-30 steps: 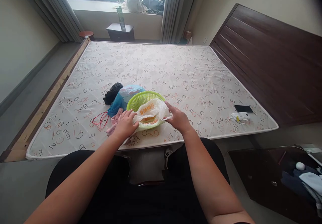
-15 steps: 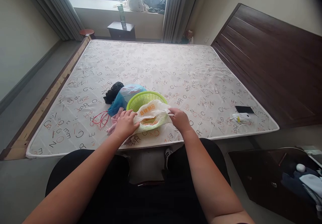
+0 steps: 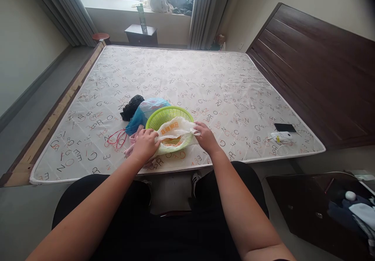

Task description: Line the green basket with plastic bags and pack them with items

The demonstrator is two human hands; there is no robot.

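A white plastic bag [image 3: 183,126] with orange print lies in a green mesh basket [image 3: 150,117] near the mattress's front edge. My left hand [image 3: 145,143] is closed on the bag's left side, at the basket's rim. On the other side, my right hand [image 3: 206,136] pinches the bag's right handle. Between them the bag's mouth gapes a little, and something orange shows there, too unclear to name. A pink cloth [image 3: 132,145] lies partly under my left hand. Behind it are a blue plastic bag [image 3: 135,123] and a crumpled black bag [image 3: 133,106].
The bare mattress [image 3: 190,73] carries a loop of red cord [image 3: 117,139] at left. A black phone [image 3: 284,127] and a white device [image 3: 283,136] with a cable lie at right. A dark headboard [image 3: 310,73] stands on the right; a brown bedside cabinet [image 3: 304,198] is at lower right.
My right hand has shifted slightly left and up with the bag's handle, and the basket has moved slightly left. My left hand has moved slightly left, still at the bag's edge.
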